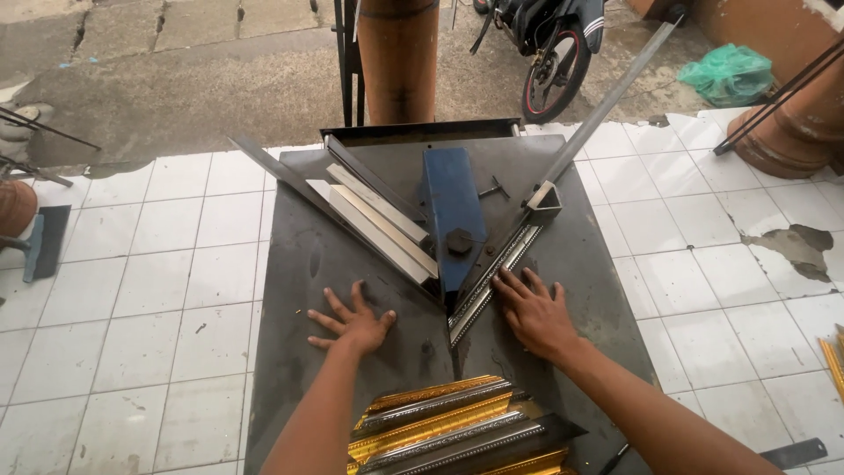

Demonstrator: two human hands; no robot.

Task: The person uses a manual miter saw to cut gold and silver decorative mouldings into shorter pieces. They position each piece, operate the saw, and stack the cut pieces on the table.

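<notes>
My left hand [356, 323] lies flat with fingers spread on the dark metal table [299, 264], holding nothing, just below several pale moulding strips [382, 224]. My right hand [532, 308] rests on the table with its fingertips against a silver ornate moulding strip [492, 274] that lies along the right fence of a V-shaped mitre guide. A blue metal block [453, 211] with a black knob [459, 241] stands between the two fences.
A stack of gold and silver moulding lengths [448, 427] lies at the table's near edge. A long metal bar [607, 101] runs up to the right. White floor tiles surround the table; a pillar [398, 57], a motorbike [554, 44] and a green bag [730, 75] stand beyond.
</notes>
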